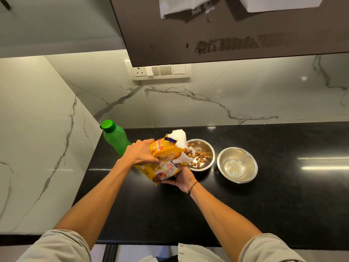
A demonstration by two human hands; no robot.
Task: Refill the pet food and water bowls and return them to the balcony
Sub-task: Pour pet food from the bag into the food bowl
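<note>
Here crinkled yellow bag tips brown kibble into round steel bowl.

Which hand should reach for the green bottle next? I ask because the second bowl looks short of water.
Left, probably. The left hand grips the food bag right beside the green bottle. The right hand holds the bag's lower end, farther away, nearer the water bowl.

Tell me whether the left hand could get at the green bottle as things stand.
Probably not right away. The left hand grips the top of the pet food bag tilted over the food bowl. The green bottle stands just behind that hand with nothing between them, so once the hand lets go it looks reachable.
</note>
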